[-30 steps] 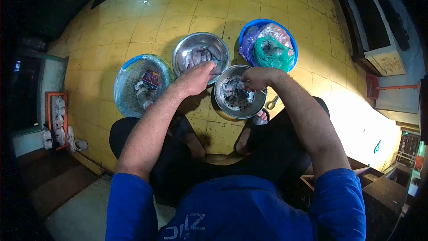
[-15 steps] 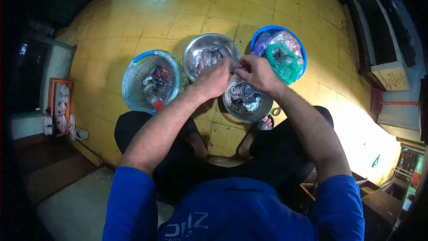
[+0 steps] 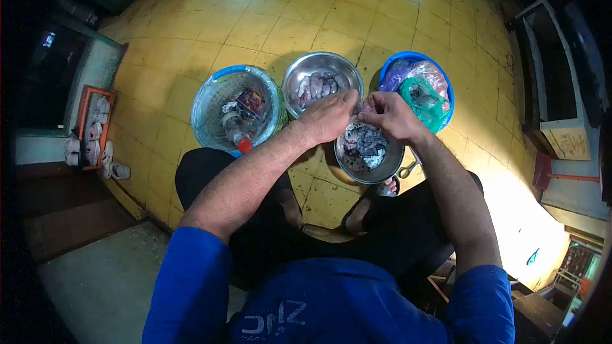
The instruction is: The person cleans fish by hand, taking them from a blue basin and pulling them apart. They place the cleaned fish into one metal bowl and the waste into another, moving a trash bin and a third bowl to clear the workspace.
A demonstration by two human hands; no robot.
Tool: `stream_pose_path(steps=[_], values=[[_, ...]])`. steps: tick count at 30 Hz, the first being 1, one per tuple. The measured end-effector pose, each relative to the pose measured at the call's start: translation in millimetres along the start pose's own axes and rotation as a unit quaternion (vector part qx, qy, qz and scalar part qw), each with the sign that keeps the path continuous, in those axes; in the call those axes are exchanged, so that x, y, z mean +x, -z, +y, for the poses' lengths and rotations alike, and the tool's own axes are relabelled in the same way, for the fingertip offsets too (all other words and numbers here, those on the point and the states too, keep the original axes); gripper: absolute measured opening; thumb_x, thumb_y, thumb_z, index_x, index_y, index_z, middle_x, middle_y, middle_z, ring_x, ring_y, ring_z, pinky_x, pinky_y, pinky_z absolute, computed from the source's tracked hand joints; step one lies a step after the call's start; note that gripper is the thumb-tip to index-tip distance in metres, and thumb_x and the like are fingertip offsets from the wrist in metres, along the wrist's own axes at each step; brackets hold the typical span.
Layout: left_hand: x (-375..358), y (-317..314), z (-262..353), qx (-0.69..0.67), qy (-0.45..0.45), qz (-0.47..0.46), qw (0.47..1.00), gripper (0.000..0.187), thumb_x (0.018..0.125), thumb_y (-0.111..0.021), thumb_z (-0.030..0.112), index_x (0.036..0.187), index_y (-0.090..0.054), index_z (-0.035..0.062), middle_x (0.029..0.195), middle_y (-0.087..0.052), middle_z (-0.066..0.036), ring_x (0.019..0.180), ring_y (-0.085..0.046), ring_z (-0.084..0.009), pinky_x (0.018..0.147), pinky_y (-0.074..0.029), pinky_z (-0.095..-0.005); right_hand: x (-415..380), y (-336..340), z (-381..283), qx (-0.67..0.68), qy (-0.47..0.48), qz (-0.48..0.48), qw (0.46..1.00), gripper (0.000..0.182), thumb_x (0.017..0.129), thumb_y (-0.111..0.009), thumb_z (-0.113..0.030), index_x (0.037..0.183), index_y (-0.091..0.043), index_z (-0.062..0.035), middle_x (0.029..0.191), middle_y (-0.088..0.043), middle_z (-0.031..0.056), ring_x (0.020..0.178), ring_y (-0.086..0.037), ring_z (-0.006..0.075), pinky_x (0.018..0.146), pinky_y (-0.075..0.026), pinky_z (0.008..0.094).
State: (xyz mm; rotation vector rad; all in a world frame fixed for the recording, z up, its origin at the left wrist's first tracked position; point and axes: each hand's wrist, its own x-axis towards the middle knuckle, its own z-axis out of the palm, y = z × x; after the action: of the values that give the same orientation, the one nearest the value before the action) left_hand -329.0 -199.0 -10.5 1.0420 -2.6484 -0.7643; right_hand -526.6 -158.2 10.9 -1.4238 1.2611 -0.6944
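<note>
Both hands meet above the lower metal bowl [image 3: 345, 167], which holds dark, ink-stained scraps [image 3: 364, 143] and a whitish bit. Thumb and fingers of my right hand [image 3: 396, 116] pinch a small pinkish piece, apparently squid [image 3: 368, 109]. My left hand [image 3: 329, 116] is closed against the same piece, its fingertips mostly hidden behind the knuckles. Just beyond, a steel bowl [image 3: 295, 67] contains several pale grey-pink squid bodies [image 3: 317, 86].
To the left stands a plastic-lined basket [image 3: 203, 105] with wrappers and a red-capped bottle [image 3: 239, 138]. A blue basin [image 3: 450, 89] with a green plastic bag [image 3: 424, 102] is at the right. Scissors [image 3: 409, 169] lie near my foot. A shoe rack [image 3: 81, 126] lines the left wall.
The view has shifted, so the bowls appear farther right. The right hand has turned slightly, and the pinkish piece between the hands shows more clearly.
</note>
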Motion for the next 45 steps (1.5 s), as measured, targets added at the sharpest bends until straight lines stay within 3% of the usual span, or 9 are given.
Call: stream_pose_path(steps=[12,18,22,24,28,35,38,40,45], values=[[6,19,-50,0.009,0.113,0.083,0.99,0.041,0.089,-0.051,0.007,0.128,-0.042,0.0006,0.126,-0.053,-0.024,0.112,-0.057,-0.0393,0.094,-0.047,-0.0471,1,31,1,-0.046,-0.068,0.135,0.987,0.015,0.085,-0.07,-0.014,0.09,-0.069,0.0005,0.075,-0.066,0.0032,0.066,-0.057,0.0086,0.059,-0.046,0.0256],[1,29,-10,0.107,0.19,-0.281,0.935,0.039,0.085,-0.058,0.014,0.122,-0.06,0.003,0.131,-0.055,-0.021,0.118,-0.058,-0.0325,0.097,-0.047,-0.0448,29,1,-38,-0.065,0.023,0.211,0.975,0.019,0.087,-0.066,-0.01,0.099,-0.067,0.0041,0.082,-0.069,0.0099,0.072,-0.064,0.0129,0.067,-0.053,0.0278],[-6,-25,-19,0.157,0.07,-0.31,0.935,0.038,0.083,-0.061,0.019,0.119,-0.063,0.0066,0.126,-0.06,-0.017,0.117,-0.059,-0.027,0.096,-0.048,-0.0408,69,-63,-75,-0.113,0.082,0.15,0.979,0.025,0.08,-0.065,-0.012,0.102,-0.07,-0.0005,0.094,-0.072,0.0155,0.084,-0.07,0.024,0.077,-0.054,0.0353],[-7,-124,-86,0.023,0.016,-0.08,0.996,0.043,0.094,-0.05,0.027,0.132,-0.05,0.0093,0.139,-0.05,-0.011,0.132,-0.044,-0.0194,0.11,-0.037,-0.0338,80,-96,-84,-0.159,0.181,0.081,0.967,0.033,0.08,-0.064,-0.014,0.112,-0.069,-0.0062,0.1,-0.07,0.0198,0.089,-0.069,0.032,0.081,-0.054,0.0393],[-26,-74,-95,0.009,-0.024,-0.198,0.98,0.05,0.094,-0.055,0.035,0.138,-0.043,0.0144,0.131,-0.054,-0.005,0.122,-0.052,-0.0151,0.106,-0.039,-0.0334,96,-94,-71,-0.15,0.237,0.033,0.959,0.033,0.081,-0.064,-0.016,0.112,-0.069,-0.0082,0.101,-0.07,0.0189,0.09,-0.069,0.0301,0.081,-0.054,0.0379],[-8,-1,-24,0.111,0.122,-0.295,0.941,0.046,0.084,-0.067,0.029,0.123,-0.058,0.0072,0.121,-0.061,-0.019,0.114,-0.058,-0.0346,0.098,-0.046,-0.0457,52,94,20,-0.313,-0.167,0.214,0.91,0.027,0.082,-0.059,-0.017,0.103,-0.071,-0.0049,0.102,-0.07,0.0177,0.096,-0.067,0.033,0.085,-0.053,0.0418],[-7,0,-19,0.102,0.114,-0.289,0.945,0.045,0.084,-0.067,0.029,0.121,-0.059,0.0058,0.118,-0.062,-0.02,0.113,-0.059,-0.0351,0.098,-0.047,-0.0462,48,148,143,-0.362,-0.139,0.286,0.876,0.029,0.084,-0.059,-0.026,0.1,-0.072,-0.0052,0.105,-0.069,0.0204,0.099,-0.066,0.0345,0.086,-0.052,0.0428],[-6,0,-18,0.11,0.113,-0.287,0.945,0.046,0.084,-0.067,0.029,0.121,-0.058,0.0054,0.118,-0.061,-0.02,0.113,-0.058,-0.0351,0.098,-0.046,-0.0461,41,147,161,-0.421,-0.31,0.096,0.847,0.033,0.086,-0.059,-0.029,0.103,-0.07,-0.0029,0.108,-0.068,0.0204,0.104,-0.064,0.0344,0.09,-0.051,0.0433],[-6,-5,-22,0.107,0.103,-0.289,0.946,0.047,0.085,-0.066,0.028,0.125,-0.055,0.0055,0.12,-0.059,-0.021,0.116,-0.056,-0.0362,0.099,-0.046,-0.0464,47,119,179,-0.449,-0.314,0.055,0.835,0.035,0.088,-0.057,-0.024,0.111,-0.067,0.0003,0.118,-0.064,0.0216,0.113,-0.061,0.0336,0.097,-0.048,0.0422]])
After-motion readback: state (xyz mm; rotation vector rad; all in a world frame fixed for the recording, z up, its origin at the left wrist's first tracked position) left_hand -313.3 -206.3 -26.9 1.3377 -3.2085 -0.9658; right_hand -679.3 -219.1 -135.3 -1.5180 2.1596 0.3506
